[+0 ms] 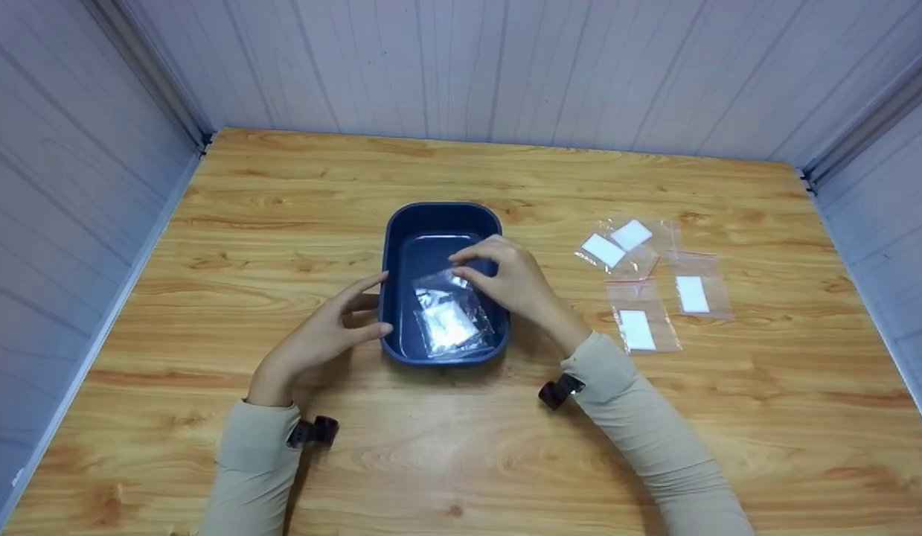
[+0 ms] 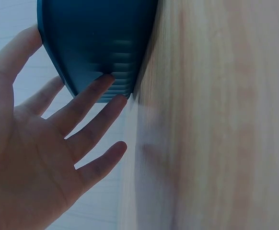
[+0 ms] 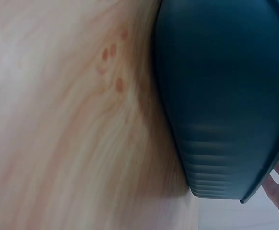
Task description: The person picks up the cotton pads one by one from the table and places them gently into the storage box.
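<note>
A dark blue rectangular bin point(image 1: 443, 209) stands on the table. Inside it lie overlapping clear plastic bags with a white piece point(image 1: 449, 325) in them. My left hand point(image 1: 323, 327) touches the bin's left side with spread fingers; the left wrist view shows those fingers point(image 2: 89, 100) along its outer wall. Over the right rim reaches my right hand point(image 1: 505, 279). Its thumb and index fingertips stand slightly apart, close to the upper edge of a clear bag point(image 1: 438, 281). In the right wrist view the bin's wall point(image 3: 221, 96) hides most of the work.
To the right of the bin lie several clear zip bags, each with a white rectangular piece: one pair overlaps point(image 1: 630, 234), another bag point(image 1: 693, 294) is farther right, and one point(image 1: 638, 330) lies nearer. White panel walls point(image 1: 461, 74) enclose the wooden table point(image 1: 446, 447).
</note>
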The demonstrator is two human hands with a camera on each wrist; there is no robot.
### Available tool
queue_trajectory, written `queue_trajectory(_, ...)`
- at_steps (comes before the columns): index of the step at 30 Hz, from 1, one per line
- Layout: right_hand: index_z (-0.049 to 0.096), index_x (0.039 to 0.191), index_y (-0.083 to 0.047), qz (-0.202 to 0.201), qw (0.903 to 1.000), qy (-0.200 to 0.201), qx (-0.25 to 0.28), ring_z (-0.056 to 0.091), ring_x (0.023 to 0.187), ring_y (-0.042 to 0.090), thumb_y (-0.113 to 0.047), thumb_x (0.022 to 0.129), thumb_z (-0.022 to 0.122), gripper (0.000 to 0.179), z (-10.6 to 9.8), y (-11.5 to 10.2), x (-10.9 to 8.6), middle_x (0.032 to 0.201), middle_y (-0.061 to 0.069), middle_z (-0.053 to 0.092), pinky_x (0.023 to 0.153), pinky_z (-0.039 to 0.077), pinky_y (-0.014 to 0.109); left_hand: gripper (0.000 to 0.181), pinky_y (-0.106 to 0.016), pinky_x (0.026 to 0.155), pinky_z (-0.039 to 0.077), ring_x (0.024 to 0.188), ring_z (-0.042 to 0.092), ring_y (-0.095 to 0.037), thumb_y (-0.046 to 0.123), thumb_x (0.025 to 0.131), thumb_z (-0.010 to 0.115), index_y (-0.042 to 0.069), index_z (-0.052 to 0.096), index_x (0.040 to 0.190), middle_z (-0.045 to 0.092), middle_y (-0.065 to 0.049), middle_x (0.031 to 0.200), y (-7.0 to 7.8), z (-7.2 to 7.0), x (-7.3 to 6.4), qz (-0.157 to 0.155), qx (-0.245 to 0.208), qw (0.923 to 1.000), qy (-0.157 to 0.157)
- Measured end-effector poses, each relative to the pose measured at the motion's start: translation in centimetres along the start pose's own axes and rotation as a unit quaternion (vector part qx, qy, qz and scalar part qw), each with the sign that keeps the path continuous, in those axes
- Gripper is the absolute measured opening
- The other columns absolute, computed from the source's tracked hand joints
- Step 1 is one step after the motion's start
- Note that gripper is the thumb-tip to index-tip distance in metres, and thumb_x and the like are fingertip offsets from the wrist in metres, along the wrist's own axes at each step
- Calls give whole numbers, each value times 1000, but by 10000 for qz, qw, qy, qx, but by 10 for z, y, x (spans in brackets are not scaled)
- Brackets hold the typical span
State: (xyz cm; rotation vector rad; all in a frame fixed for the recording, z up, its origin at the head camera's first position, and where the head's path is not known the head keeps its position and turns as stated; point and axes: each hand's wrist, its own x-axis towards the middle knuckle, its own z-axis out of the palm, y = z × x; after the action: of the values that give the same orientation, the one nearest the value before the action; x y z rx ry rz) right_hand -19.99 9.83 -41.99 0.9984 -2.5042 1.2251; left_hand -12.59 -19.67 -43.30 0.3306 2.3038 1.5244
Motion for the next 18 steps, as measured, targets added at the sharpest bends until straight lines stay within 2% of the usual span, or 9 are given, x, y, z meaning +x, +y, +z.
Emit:
queue_trajectory(4, 77, 106, -10, 61, 10000, 19, 20, 63, 98, 13, -19, 91, 74, 18, -3, -1, -1, 101, -2, 73, 92, 49, 29, 79, -59, 115, 23, 138, 40, -36, 37, 90, 73, 31, 31, 156, 43, -17, 150, 1, 0, 0, -45, -7, 10000, -5)
queue_trajectory(12, 76, 108, -10, 139, 9995, 123, 255, 63, 102, 13, -18, 92, 73, 18, -11, -5, -6, 105, 0, 73, 94, 49, 30, 78, -57, 114, 26, 137, 41, -36, 32, 91, 73, 27, 30, 157, 44, -19, 149, 1, -1, -1, 62, -39, 10000, -33)
queue_trajectory(18, 75, 109, -9, 467, 9965, 184, 675, 63, 107, 13, -19, 93, 71, 19, -19, -11, -11, 107, -1, 72, 99, 47, 30, 78, -57, 114, 27, 138, 40, -37, 32, 91, 73, 26, 30, 157, 43, -19, 149, 0, 0, -1, 114, -95, 9999, -44)
